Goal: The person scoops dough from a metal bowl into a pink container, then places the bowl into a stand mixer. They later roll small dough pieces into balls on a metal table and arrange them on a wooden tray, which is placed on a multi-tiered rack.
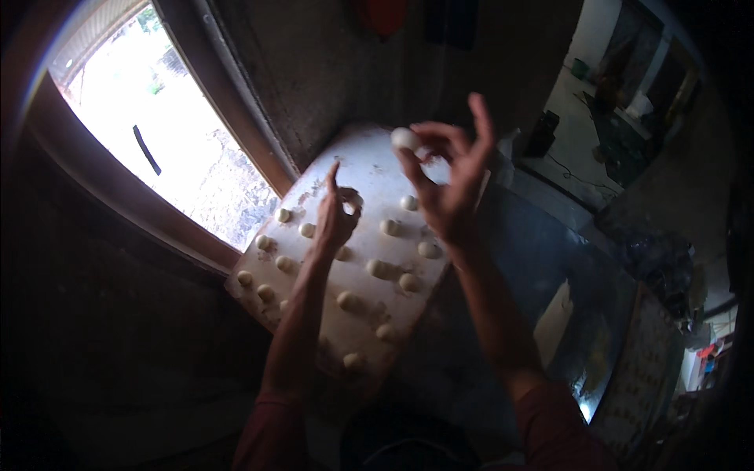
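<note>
My right hand (pixel 454 177) is raised over the far right part of a pale, stained board (pixel 365 169). Between its thumb and fingertips it pinches a small whitish dough ball (pixel 405 140); one finger points upward. Lower and to the left, my left hand (pixel 336 220) hovers over the board. Its index finger is stretched out, while the thumb and another finger curl into a ring; whether something small is in them I cannot make out. Several similar dough balls lie spaced in loose rows on the board, among them one (pixel 389 227) between my hands and one (pixel 264 242) near the left edge.
A bright window opening with a wooden frame (pixel 224 94) borders the board on the left. To the right is a dark bluish surface (pixel 522 267) with a pale streak (pixel 554 320). Behind the board rises a dark wall (pixel 314 71). Another board (pixel 636 369) stands at the right.
</note>
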Demonstrator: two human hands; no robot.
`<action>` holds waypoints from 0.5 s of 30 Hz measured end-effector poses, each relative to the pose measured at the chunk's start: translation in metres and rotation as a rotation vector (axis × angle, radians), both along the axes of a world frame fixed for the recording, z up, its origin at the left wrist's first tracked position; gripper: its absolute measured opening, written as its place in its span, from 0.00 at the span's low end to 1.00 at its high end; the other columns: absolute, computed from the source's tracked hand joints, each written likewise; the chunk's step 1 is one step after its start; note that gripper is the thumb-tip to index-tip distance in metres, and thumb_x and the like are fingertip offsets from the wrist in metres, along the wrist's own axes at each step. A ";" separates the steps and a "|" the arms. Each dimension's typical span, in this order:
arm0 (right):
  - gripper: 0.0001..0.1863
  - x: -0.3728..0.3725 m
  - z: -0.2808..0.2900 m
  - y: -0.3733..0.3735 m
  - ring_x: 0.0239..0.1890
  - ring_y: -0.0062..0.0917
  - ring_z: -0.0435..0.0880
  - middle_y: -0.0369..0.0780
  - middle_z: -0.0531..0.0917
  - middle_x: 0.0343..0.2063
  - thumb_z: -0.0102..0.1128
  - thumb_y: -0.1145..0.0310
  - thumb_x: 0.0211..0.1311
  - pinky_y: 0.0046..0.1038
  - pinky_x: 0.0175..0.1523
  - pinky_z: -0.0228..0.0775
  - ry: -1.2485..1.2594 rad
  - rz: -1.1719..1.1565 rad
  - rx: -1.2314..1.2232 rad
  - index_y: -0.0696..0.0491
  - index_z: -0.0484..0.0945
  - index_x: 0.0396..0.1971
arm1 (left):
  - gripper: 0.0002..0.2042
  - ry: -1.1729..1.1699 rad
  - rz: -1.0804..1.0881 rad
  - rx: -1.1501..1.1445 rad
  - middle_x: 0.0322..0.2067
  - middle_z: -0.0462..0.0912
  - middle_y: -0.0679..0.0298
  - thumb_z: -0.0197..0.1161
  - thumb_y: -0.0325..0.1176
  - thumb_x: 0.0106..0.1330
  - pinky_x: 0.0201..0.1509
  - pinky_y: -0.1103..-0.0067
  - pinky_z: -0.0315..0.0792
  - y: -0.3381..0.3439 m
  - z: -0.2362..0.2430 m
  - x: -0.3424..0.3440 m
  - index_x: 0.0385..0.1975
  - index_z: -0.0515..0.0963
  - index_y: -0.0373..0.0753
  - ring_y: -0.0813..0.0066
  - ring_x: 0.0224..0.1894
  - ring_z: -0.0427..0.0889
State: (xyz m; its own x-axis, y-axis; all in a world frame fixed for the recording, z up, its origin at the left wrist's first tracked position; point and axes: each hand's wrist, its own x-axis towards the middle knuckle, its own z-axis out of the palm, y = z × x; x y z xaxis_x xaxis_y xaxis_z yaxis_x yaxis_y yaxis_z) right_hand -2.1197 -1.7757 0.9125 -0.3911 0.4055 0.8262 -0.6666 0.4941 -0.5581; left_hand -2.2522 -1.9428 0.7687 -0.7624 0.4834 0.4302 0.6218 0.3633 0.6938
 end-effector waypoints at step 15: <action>0.27 0.381 -0.232 0.008 0.51 0.41 0.79 0.48 0.81 0.45 0.72 0.66 0.61 0.41 0.57 0.71 -1.111 -0.788 0.027 0.58 0.73 0.56 | 0.23 -0.655 -0.347 0.035 0.47 0.82 0.56 0.69 0.23 0.59 0.55 0.68 0.75 -0.014 -0.001 0.310 0.55 0.75 0.36 0.63 0.51 0.82</action>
